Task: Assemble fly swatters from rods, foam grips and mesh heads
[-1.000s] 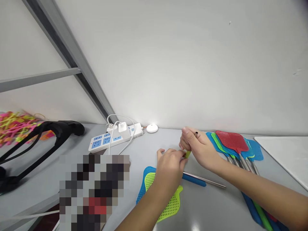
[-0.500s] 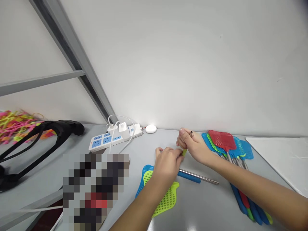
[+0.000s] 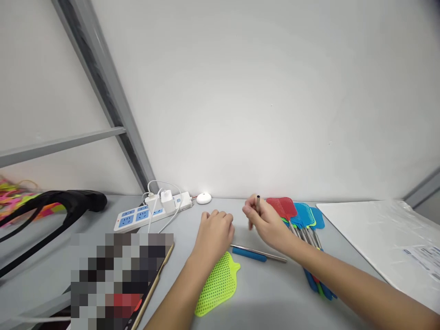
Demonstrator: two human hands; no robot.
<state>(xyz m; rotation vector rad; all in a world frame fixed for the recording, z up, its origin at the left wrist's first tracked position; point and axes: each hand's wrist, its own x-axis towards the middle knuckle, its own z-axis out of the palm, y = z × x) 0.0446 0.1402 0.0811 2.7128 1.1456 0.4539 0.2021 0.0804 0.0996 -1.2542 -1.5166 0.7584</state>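
My right hand [image 3: 268,224] is closed around a thin metal tube [image 3: 258,201], whose dark open end sticks up past the fingers. My left hand [image 3: 216,231] is low over the tabletop with its fingers curled; whatever they hold, if anything, is hidden. Beside it lie a metal rod [image 3: 271,256] and a blue handle grip [image 3: 249,254]. A yellow-green fly swatter head [image 3: 220,284] rests flat next to my left forearm. Beyond my right wrist is a pile of fly swatters, with a red head [image 3: 284,207] and blue heads [image 3: 302,214], partly covered by my forearm.
A white power strip [image 3: 134,217] with plugs and cables stands at the left rear, near a small white rounded device [image 3: 204,198]. Black straps [image 3: 68,213] and colourful pieces [image 3: 13,199] lie far left. A white wrapped panel [image 3: 374,233] is on the right.
My hands have moved apart; they were together at a small yellow-green piece, which no longer shows. The blue swatter head beside my left forearm is out of sight. The view has shifted.
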